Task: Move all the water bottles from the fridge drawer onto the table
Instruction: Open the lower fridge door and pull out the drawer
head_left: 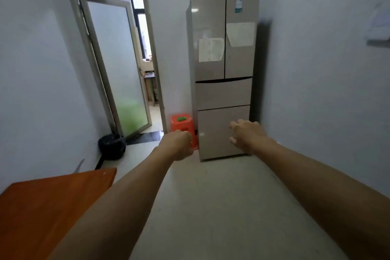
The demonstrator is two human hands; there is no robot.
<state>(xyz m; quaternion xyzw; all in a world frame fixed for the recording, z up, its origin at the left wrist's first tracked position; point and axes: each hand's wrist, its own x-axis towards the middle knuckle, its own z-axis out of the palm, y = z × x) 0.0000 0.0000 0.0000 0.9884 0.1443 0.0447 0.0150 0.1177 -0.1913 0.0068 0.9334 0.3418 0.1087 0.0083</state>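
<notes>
A tall beige fridge point(223, 59) stands against the far wall, with two upper doors and two drawers point(223, 93) below, all closed. No water bottles are in sight. An orange-brown table point(42, 207) fills the lower left corner. Both my arms stretch forward over the floor. My left hand point(179, 143) hangs with its fingers loosely curled and holds nothing. My right hand point(247, 133) is spread with relaxed fingers in front of the lowest drawer point(219, 133), some way short of it.
An orange plastic stool point(182, 125) with a green object on top stands left of the fridge. A frosted glass door point(118, 65) is open at the left. A black bin point(111, 145) sits by the left wall. Pale floor lies between me and the fridge.
</notes>
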